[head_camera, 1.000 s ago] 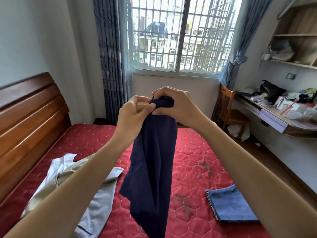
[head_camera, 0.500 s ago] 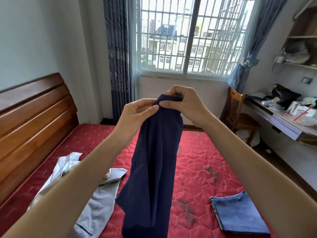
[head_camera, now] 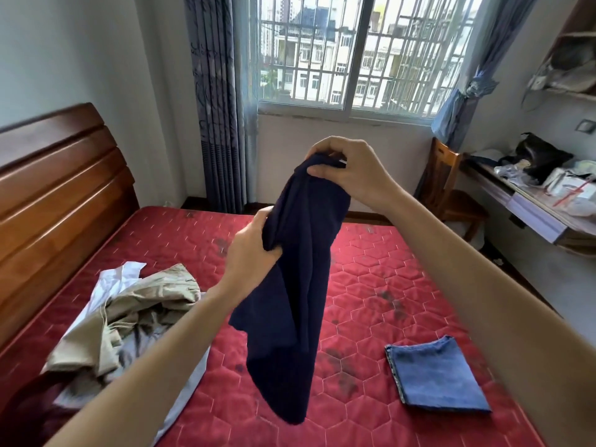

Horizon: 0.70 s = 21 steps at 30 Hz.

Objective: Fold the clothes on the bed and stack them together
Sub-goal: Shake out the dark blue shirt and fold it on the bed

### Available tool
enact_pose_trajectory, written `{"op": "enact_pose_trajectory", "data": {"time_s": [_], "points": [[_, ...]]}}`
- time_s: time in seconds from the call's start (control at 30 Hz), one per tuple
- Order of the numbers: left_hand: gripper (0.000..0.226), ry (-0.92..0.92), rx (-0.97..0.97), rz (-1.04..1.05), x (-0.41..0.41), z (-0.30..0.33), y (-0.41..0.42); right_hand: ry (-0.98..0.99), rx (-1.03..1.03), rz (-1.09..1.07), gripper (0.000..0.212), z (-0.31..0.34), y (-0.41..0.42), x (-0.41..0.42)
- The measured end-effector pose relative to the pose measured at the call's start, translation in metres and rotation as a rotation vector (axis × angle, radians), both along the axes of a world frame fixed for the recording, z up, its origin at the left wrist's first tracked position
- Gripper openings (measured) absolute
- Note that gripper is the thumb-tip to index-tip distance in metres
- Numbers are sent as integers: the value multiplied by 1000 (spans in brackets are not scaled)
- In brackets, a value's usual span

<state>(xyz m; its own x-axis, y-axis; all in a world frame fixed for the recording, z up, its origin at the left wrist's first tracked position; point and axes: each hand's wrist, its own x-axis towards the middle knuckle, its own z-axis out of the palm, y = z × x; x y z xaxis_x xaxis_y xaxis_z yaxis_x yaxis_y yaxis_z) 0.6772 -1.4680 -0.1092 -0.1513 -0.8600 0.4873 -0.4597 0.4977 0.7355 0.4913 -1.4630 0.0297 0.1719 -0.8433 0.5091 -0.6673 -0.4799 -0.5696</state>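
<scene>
You held the navy garment [head_camera: 300,285] above the bed [head_camera: 380,285], right hand [head_camera: 351,174] pinching its top, left hand [head_camera: 254,253] gripping its side; folded jeans [head_camera: 435,379] lay near the bed's right edge.

- Two hands were raised over the bed: one left hand [head_camera: 254,250] and one right hand [head_camera: 351,172].
- One navy garment [head_camera: 296,285] hung between them.
- One folded blue denim piece [head_camera: 435,379] lay on the mattress.
- One loose heap held at least three garments: one beige [head_camera: 135,304], one white [head_camera: 113,279], one grey [head_camera: 190,391].
- One red quilted mattress [head_camera: 387,285] was present, with one wooden headboard [head_camera: 54,195].
- One barred window [head_camera: 361,53] had two curtains, one at each side [head_camera: 219,101].
- One wooden chair [head_camera: 448,188] stood beside one cluttered desk [head_camera: 532,214].
</scene>
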Motion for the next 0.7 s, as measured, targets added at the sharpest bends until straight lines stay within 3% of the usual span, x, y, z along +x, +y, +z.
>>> {"op": "enact_pose_trajectory", "data": {"time_s": [0.07, 0.23, 0.4, 0.53, 0.63, 0.7], "points": [[57, -75, -9, 70, 2, -24, -5, -27, -24, -26, 16, 2, -5, -7], [17, -101, -69, 216, 13, -50, -16, -74, -37, -86, 16, 3, -12, -22], [28, -71, -229, 297, 22, -47, -10, -129, -36, -169, 13, 0, -16, -29], [21, -171, -431, 173, 14, -46, -1, -137, -16, -201, 12, -2, -18, -23], [21, -261, -354, 111, -10, -49, 7, -118, -12, -221, 14, -1, -19, -14], [19, -222, -228, 138, -30, -52, 15, -112, -20, -243, 12, -1, -20, -10]]}}
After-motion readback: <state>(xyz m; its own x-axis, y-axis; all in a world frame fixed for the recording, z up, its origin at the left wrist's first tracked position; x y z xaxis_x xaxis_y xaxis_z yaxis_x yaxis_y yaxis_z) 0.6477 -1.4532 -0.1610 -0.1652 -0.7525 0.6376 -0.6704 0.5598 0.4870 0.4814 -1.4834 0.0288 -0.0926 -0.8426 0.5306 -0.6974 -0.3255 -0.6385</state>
